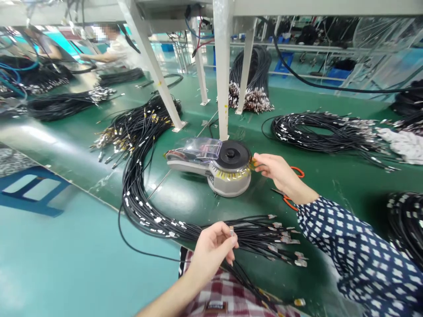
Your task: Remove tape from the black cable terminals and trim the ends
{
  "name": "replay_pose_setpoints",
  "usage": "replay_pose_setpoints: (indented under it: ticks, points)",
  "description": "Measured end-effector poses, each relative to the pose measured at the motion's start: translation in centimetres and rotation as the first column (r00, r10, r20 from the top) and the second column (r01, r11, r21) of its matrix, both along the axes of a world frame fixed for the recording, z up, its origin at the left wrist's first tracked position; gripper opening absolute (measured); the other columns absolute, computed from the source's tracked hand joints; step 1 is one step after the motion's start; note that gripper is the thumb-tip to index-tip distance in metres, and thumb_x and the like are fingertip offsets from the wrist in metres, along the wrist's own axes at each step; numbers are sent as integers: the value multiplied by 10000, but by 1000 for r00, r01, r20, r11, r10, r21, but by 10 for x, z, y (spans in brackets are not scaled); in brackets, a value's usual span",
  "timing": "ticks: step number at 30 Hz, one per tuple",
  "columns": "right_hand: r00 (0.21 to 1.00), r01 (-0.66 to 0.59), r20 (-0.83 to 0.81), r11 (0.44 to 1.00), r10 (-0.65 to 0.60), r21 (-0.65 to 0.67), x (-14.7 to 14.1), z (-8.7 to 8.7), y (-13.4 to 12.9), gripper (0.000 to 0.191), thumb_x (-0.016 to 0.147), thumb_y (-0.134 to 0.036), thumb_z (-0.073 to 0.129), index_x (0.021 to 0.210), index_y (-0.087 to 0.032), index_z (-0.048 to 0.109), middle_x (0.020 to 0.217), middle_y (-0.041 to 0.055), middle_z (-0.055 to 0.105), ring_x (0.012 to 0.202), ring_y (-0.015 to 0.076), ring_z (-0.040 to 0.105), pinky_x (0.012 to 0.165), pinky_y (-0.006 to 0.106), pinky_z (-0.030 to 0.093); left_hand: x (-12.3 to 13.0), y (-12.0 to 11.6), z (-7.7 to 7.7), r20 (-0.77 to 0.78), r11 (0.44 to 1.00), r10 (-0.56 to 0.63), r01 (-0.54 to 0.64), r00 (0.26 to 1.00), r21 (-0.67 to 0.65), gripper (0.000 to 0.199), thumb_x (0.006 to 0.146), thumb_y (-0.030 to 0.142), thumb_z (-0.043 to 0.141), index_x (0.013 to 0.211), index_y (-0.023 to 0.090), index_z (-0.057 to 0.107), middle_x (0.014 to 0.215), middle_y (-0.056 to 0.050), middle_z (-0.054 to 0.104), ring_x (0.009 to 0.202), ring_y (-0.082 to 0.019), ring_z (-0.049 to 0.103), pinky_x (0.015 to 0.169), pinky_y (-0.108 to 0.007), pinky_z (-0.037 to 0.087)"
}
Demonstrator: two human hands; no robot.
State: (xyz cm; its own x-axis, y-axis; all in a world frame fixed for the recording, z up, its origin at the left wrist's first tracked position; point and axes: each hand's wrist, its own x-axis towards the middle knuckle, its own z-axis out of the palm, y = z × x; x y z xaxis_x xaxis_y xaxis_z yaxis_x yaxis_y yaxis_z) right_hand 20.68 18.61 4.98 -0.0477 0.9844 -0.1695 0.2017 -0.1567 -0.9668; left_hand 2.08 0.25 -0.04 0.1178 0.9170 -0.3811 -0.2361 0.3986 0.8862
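My left hand (pixel 213 248) is closed in a pinch, with a small clear connector, apparently a cable's end, at its fingertips. Under and beyond it lies a bundle of black cables (pixel 137 185) with white labels and clear plugs. My right hand (pixel 276 174) pinches at the right edge of a round grey tape dispenser (pixel 229 187); a bit of yellowish tape shows at its fingertips. Short yellow tape strips line the dispenser's front, below its black disc (pixel 231 154). Orange-handled scissors (pixel 289 202) lie partly hidden beneath my right wrist.
White metal posts (pixel 222 88) rise from the green table (pixel 185 202) behind the dispenser. Coiled black cables (pixel 307 132) lie at the right, and another bundle (pixel 253 66) stands behind the posts. A white cloth (pixel 405 143) is at the far right. A co-worker (pixel 120 50) sits at the back left.
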Motion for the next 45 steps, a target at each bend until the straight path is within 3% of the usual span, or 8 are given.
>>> replay_pose_setpoints:
  ticks: [4, 7, 9, 11, 13, 18, 23, 45]
  points:
    - [998, 36, 52, 991, -43, 131, -3, 4, -6, 190, 712, -371, 744, 707, -184, 708, 716, 46, 696, 683, 176, 617, 626, 285, 466, -1, 1, 0, -30, 1000, -17, 17, 999, -4, 313, 726, 352, 787, 702, 146, 552, 610, 0, 641, 401, -69, 539, 395, -182, 466]
    - [981, 36, 160, 910, -111, 412, -3, 10, -27, 129, 764, -331, 713, 726, -209, 696, 789, 46, 694, 772, 202, 602, 757, 335, 478, -2, 2, 0, -26, 1000, 4, -4, 1000, -4, 265, 733, 328, 779, 765, 133, 603, 606, 0, 646, 391, -72, 538, 384, -183, 470]
    - [971, -70, 233, 867, -54, 494, -5, 11, -49, 134, 813, -332, 679, 749, -215, 693, 793, 43, 693, 768, 200, 599, 761, 335, 476, -2, 3, 2, -6, 1000, 27, -27, 1000, -5, 262, 735, 312, 776, 852, 128, 631, 602, 5, 648, 383, -78, 537, 376, -193, 480]
    - [957, -237, 236, 918, 166, 317, -6, 8, -74, 158, 824, -342, 673, 750, -205, 700, 755, 35, 698, 715, 182, 596, 708, 312, 474, -3, 4, 3, 17, 999, 43, -43, 999, -5, 299, 737, 299, 773, 942, 121, 647, 607, 7, 652, 383, -87, 547, 377, -205, 495]
    - [927, -359, 158, 928, 341, 99, -8, 0, -96, 171, 808, -347, 688, 741, -191, 702, 725, 25, 696, 664, 162, 578, 654, 288, 456, -3, 5, 4, 24, 999, 53, -53, 998, -10, 318, 739, 286, 772, 978, 112, 655, 609, 4, 656, 389, -94, 559, 386, -212, 510]
    - [918, -392, 11, 914, 395, -106, -13, -26, -127, 215, 792, -372, 705, 708, -176, 686, 653, 3, 653, 607, 133, 530, 601, 264, 416, -3, 4, 5, 42, 997, 77, -76, 996, -26, 303, 733, 260, 783, 966, 112, 657, 606, 2, 664, 396, -101, 574, 394, -219, 531]
    - [928, -373, -36, 922, 372, -105, -19, -35, -131, 208, 788, -367, 711, 698, -182, 679, 657, 5, 652, 609, 134, 524, 589, 264, 406, -3, 5, 5, 49, 997, 75, -74, 996, -19, 306, 738, 264, 790, 976, 120, 664, 618, 4, 668, 412, -108, 592, 400, -222, 544]
    - [935, -350, 35, 935, 352, -51, -27, -31, -135, 160, 819, -301, 681, 693, -204, 664, 667, -3, 678, 624, 142, 581, 598, 257, 465, -4, 5, 9, 16, 997, 82, -82, 996, -13, 279, 729, 272, 805, 931, 123, 682, 600, 9, 675, 419, -107, 604, 418, -219, 561]
